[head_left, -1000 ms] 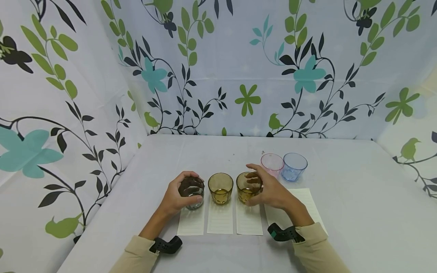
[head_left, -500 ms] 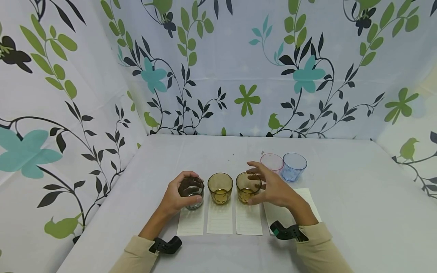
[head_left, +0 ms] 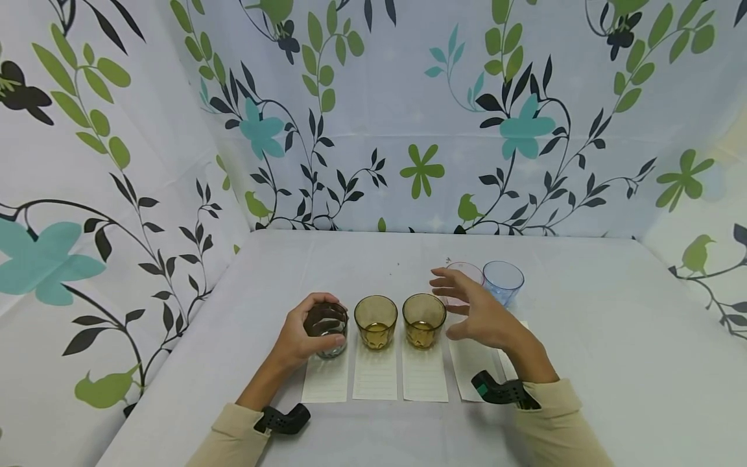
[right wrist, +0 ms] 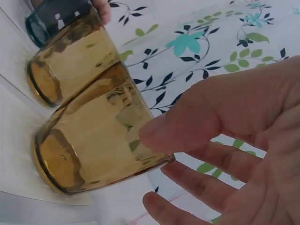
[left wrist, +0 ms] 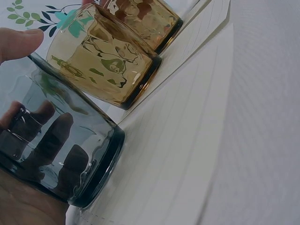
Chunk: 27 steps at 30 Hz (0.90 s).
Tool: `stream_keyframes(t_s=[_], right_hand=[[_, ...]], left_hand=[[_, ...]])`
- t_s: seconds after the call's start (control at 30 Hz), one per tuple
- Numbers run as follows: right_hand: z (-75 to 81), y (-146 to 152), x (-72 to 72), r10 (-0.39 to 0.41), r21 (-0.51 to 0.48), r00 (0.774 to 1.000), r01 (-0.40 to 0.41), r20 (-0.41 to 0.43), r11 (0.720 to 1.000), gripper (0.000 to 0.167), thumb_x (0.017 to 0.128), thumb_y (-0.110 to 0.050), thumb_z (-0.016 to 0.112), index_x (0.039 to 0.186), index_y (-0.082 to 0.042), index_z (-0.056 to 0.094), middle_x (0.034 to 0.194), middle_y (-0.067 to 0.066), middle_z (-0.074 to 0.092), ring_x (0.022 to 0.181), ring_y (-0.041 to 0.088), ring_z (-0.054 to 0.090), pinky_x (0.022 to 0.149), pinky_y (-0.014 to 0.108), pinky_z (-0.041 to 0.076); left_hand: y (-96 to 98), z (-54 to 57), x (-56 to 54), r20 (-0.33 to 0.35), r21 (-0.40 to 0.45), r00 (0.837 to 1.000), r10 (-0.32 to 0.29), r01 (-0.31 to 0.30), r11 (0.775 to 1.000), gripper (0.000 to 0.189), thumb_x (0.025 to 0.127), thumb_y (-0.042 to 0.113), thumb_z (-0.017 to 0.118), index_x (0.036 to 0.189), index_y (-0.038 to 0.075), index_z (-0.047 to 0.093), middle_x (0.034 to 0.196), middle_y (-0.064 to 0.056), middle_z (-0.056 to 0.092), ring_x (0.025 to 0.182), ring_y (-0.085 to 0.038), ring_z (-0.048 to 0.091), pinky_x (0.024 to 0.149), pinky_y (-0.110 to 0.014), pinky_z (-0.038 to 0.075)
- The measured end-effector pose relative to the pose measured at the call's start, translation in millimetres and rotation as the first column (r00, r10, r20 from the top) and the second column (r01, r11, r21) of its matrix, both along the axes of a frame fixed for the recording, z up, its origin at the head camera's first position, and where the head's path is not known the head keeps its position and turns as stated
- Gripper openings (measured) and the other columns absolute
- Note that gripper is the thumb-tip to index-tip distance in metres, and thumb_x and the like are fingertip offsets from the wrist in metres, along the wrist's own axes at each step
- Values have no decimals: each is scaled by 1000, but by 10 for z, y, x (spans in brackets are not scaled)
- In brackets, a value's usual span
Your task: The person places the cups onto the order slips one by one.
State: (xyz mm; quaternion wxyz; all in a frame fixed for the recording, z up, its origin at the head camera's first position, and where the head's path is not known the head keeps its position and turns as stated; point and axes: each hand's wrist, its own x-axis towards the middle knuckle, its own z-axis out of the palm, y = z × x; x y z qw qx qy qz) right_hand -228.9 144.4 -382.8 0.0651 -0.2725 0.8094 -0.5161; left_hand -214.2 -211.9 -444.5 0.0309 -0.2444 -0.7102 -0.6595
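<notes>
My left hand (head_left: pixel 296 334) grips a smoky grey-blue glass tumbler (head_left: pixel 332 351), its thumb at the near side and the fingers curled round behind. Through the glass wall (left wrist: pixel 89 154) the fingers show in the left wrist view. Two amber tumblers stand in a row to its right: a middle amber tumbler (head_left: pixel 376 331) and a right amber tumbler (head_left: pixel 424 327). Just right of that last one, my right hand (head_left: pixel 484 318) is held with fingers spread and nothing in it. In the right wrist view, its thumb (right wrist: pixel 164 133) overlaps the amber glass's rim area.
Lined paper strips (head_left: pixel 375 383) lie side by side under and in front of the tumblers. Farther back stand a pink-rimmed glass (head_left: pixel 467 267), partly hidden by the right hand, and a blue glass (head_left: pixel 503 279). A patterned cloth (head_left: pixel 362 130) hangs behind the white table.
My right hand has let go of the right amber tumbler and moved right and slightly back, its fingers opening. The left hand keeps its place on the grey-blue tumbler.
</notes>
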Motion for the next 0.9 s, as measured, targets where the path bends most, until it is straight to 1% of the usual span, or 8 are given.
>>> stream_keyframes(t_s=[0.17,0.33,0.47,0.6,0.77,0.9], right_hand=[[53,33,10,5,-6,1000,-5,-24,1000,93,66,17,59,152,-12,39,151,13,48,140,38,45,109,59,44],[102,74,23,-15,-2,998,15,-55,1000,82,71,17,56,148,-10,43,150,13,49,139,38,47,107,58,47],[137,101,47,-77,53,993,82,-91,995,73,79,11,61,146,-14,45,149,11,51,136,37,50,105,58,48],[161,135,52,-131,93,984,142,-117,985,67,83,5,65,145,-13,47,149,13,51,134,40,51,105,59,48],[176,162,41,-181,95,974,195,-132,976,65,85,2,66,146,-8,45,150,16,49,137,39,48,105,60,47],[168,171,22,-237,133,958,259,-160,957,66,89,-4,69,149,-10,42,154,17,45,139,39,45,104,61,47]], left_hand=[[-3,-1,-6,-1,-2,1000,-1,1,1000,65,79,0,80,133,-11,46,124,-24,60,113,-33,63,102,-45,53],[-3,-8,-9,-10,5,1000,-10,10,1000,62,80,-1,80,132,-9,47,124,-25,60,112,-33,63,101,-45,54],[-1,-13,-9,-16,6,1000,-16,16,1000,59,80,-1,79,131,-5,49,124,-26,60,112,-32,64,101,-46,54],[-3,-15,-9,-13,8,1000,-18,18,1000,58,81,0,79,131,0,51,125,-26,59,112,-33,64,101,-48,54],[-4,-11,-5,-7,5,1000,-13,13,1000,58,80,0,80,131,0,51,125,-25,60,112,-32,64,101,-46,54],[-1,-3,3,-4,5,1000,-12,12,1000,58,80,0,80,131,1,51,125,-25,60,112,-31,64,101,-45,54]])
